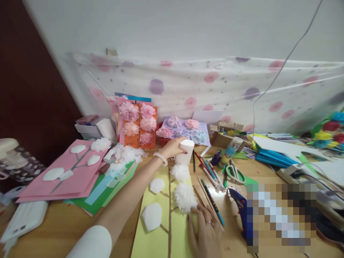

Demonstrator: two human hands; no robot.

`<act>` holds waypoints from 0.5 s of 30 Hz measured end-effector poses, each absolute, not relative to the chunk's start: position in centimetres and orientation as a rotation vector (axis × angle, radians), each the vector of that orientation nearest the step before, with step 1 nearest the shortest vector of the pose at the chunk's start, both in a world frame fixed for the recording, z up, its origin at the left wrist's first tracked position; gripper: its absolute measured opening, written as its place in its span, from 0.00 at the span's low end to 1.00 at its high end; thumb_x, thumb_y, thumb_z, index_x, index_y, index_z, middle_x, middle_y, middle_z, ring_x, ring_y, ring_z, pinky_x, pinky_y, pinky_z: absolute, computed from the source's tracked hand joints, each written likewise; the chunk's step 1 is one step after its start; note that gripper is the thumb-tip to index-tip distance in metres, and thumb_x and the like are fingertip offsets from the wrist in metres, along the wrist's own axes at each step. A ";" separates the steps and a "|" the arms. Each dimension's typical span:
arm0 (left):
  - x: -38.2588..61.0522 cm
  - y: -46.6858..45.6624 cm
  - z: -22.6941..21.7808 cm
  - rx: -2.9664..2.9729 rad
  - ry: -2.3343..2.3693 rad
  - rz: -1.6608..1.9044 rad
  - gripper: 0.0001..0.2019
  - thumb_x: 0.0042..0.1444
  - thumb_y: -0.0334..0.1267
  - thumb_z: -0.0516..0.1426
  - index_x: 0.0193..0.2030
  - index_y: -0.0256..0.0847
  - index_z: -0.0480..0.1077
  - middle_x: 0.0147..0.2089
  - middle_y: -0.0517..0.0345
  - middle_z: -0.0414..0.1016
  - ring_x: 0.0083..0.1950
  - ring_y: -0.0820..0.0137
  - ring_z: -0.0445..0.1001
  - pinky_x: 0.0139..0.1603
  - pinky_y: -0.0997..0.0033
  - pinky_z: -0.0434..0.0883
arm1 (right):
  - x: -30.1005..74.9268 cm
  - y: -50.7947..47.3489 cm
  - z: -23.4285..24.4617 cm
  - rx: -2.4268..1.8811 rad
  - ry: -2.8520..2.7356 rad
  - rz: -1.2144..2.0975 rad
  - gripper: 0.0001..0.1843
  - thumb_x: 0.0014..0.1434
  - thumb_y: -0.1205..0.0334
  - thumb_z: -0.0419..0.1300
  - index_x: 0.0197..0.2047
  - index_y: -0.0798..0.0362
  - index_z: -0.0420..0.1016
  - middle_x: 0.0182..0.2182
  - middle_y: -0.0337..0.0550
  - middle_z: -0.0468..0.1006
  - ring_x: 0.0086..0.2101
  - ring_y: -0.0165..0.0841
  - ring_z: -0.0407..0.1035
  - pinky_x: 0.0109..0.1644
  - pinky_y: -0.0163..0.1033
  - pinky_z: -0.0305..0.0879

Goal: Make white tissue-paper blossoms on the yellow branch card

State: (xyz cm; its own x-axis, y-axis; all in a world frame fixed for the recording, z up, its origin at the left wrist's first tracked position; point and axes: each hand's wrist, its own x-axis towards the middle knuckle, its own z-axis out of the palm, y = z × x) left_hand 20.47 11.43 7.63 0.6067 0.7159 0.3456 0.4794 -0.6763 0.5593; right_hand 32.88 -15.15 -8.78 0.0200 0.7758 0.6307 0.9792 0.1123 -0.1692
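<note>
The left hand [174, 146] is closing its fingers around the white roll [188, 152], which is standing up at 12 o'clock from the yellow paper [153, 243]. The right hand [205, 229] is lying flat with its fingers spread on the paper's 3 o'clock edge, likely so the paper cannot slide. Two fluffy white balls [185, 197] and two flat white pads [152, 216] are sitting on the paper. Pens [212, 179] are lying at 2 o'clock.
</note>
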 end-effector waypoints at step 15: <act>2.1 0.0 13.2 2.416 1.159 0.455 0.17 0.57 0.37 0.57 0.54 0.48 0.74 0.41 0.59 0.81 0.40 0.65 0.78 0.42 0.71 0.69 | 25.9 -15.9 -7.0 -1.160 -2.118 -0.202 0.19 0.62 0.48 0.60 0.53 0.48 0.71 0.56 0.55 0.75 0.56 0.51 0.68 0.58 0.56 0.62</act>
State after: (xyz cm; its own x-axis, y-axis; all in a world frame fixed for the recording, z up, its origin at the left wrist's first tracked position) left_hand 2.11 0.04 13.18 0.5988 0.7934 0.1093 0.6558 -0.5641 0.5017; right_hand 25.90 -15.88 -6.96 -0.3511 0.6783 0.6454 0.7883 0.5862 -0.1873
